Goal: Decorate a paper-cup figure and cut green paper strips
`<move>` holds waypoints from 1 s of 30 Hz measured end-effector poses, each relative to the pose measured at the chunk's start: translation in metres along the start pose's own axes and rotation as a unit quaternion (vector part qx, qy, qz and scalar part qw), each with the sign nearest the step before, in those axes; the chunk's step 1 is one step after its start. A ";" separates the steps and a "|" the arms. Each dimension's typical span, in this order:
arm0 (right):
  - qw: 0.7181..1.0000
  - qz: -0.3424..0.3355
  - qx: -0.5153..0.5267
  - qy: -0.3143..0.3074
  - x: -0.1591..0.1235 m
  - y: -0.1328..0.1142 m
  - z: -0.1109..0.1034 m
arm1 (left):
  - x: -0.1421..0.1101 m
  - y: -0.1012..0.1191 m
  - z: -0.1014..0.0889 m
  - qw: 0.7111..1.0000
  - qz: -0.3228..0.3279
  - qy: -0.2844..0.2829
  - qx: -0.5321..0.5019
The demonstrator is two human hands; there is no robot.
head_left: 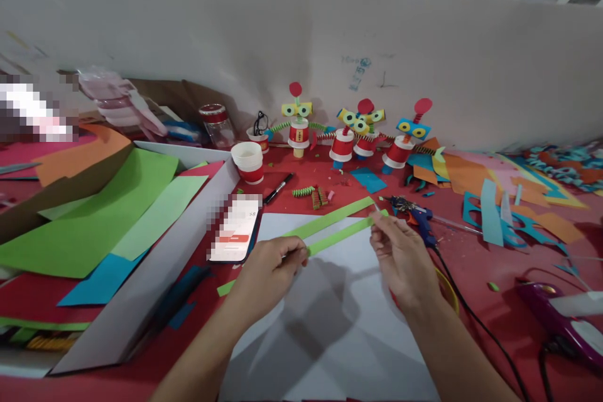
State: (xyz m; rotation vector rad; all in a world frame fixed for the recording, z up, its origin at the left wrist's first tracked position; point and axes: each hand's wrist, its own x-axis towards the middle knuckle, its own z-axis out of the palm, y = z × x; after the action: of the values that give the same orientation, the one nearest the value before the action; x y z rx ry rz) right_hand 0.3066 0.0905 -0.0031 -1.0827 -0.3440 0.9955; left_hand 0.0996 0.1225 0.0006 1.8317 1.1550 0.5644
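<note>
A narrow light-green paper strip (346, 235) is stretched above a white sheet (330, 358). The fingers of my left hand (271, 273) pinch its near end, and my right hand (402, 257) pinches the far end. Just behind it runs a second green strip (330, 218), which passes behind my left hand and reappears at its lower left. Folded paper springs (319, 197), green and brownish, rest past the sheet's far edge. A blue glue gun (423, 224) lies beside my right hand. Part of a yellow ring-shaped object (447, 289) shows behind my right wrist.
A white box (188, 264) of coloured paper stands left, near a lit phone (235, 229) and a black marker (279, 188). Stacked paper cups (248, 162) and several paper-cup robots (298, 133) line the back. Paper scraps (490, 213) and a purple glue gun (560, 320) lie right.
</note>
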 end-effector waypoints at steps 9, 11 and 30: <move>0.973 0.081 -0.078 -0.200 -0.030 0.026 0.013 | 0.001 0.001 0.006 0.999 0.011 -0.005 -0.045; 0.962 0.070 -0.142 -0.223 -0.034 0.030 0.014 | 0.001 0.002 0.007 0.999 0.022 -0.017 -0.041; 0.996 -0.075 -0.023 0.039 0.006 -0.009 -0.010 | 0.006 -0.001 -0.006 0.990 -0.054 0.074 -0.105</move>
State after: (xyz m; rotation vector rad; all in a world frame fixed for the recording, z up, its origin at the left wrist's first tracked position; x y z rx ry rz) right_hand 0.3210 0.0890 -0.0011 -1.1180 -0.3798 0.8133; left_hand 0.0977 0.1301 0.0025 1.5596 1.2344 0.7408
